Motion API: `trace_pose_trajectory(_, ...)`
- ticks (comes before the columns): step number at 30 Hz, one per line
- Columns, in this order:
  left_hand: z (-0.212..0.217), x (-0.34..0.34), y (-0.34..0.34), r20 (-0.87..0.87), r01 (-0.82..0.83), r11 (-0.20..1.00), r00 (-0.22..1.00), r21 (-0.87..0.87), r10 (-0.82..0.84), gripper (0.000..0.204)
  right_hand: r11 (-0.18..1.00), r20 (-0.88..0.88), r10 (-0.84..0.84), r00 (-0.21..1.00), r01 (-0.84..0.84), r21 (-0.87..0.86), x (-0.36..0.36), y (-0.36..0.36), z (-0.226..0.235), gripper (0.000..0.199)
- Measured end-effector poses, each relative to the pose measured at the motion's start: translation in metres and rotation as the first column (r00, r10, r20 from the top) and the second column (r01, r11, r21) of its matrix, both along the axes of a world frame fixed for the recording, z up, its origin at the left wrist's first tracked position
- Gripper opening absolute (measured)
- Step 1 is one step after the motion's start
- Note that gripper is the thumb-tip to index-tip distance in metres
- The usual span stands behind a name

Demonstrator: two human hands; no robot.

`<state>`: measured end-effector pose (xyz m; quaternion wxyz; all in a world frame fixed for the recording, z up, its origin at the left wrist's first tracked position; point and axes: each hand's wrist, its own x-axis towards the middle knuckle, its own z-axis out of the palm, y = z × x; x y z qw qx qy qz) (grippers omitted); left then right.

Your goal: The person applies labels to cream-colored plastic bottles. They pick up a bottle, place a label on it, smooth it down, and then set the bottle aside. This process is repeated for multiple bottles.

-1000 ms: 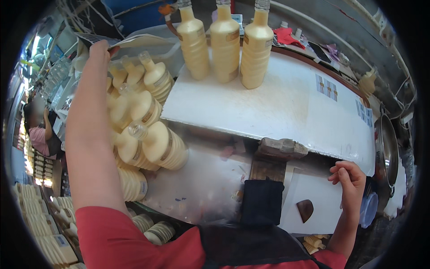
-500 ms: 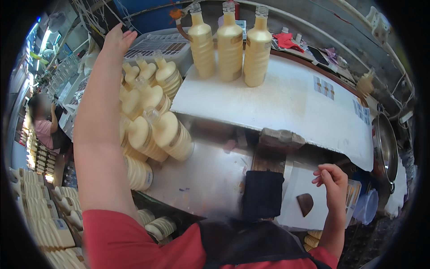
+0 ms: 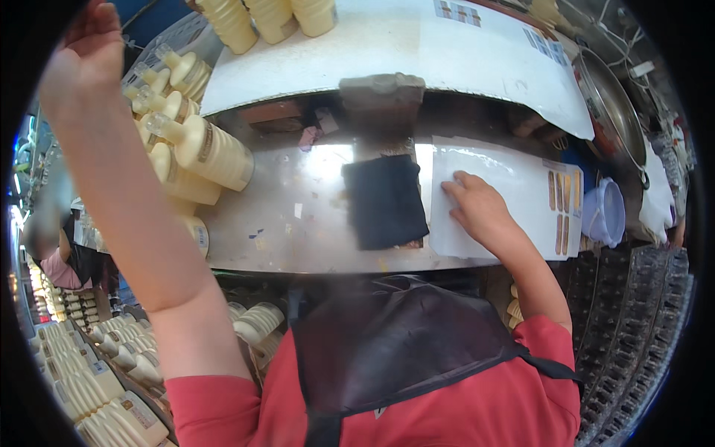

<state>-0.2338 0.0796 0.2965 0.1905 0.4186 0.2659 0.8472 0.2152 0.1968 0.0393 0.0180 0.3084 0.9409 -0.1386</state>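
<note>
High at the far left, my left hand (image 3: 83,63) is raised beside the cream bottles, its fingers loosely apart and dim near the picture's rim. I see nothing in it. My right hand (image 3: 477,207) reaches onto a white sheet (image 3: 514,167) on the bench, fingers bent and apart. No dark brown scraper shows now; the hand covers that part of the sheet. A folded black cloth (image 3: 385,201) lies left of that hand. Several ribbed cream bottles with clear necks (image 3: 212,153) lean stacked near my left forearm.
A white raised shelf (image 3: 320,63) spans the back, with three cream bottles (image 3: 272,16) standing at its left. Right of the sheet are gold-brown label strips (image 3: 560,212), a pale blue bucket (image 3: 605,212) and a round metal pan (image 3: 614,100). A person (image 3: 67,261) is at far left.
The view has tilted down and turned right. My right hand has come down onto the white sheet, over where the dark brown scraper lay. My left arm stays raised.
</note>
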Motion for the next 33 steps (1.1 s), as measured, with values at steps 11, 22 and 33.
trace_pose_trajectory(11, -0.176, 0.161, 0.018, 0.081, 0.12, 0.718, 0.993, -0.686, -0.088, 0.015, 0.964, -0.002, -0.266, 0.964, 0.266, 0.03, 0.026, 0.013, -0.002, 0.044)
trace_pose_trajectory(22, -0.208, 0.165, 0.002, -0.081, 0.024, 0.635, 0.987, -0.772, -0.136, 0.016, 0.594, -0.369, -0.652, 0.662, 0.143, -0.792, 0.035, 0.035, -0.017, 0.023)
trace_pose_trajectory(33, -0.063, 0.164, -0.035, -0.576, -0.054, 0.775, 0.701, -0.63, -0.42, 0.018, 0.625, -0.59, -0.439, 0.677, -0.242, -0.742, -0.092, 0.074, 0.085, 0.055)
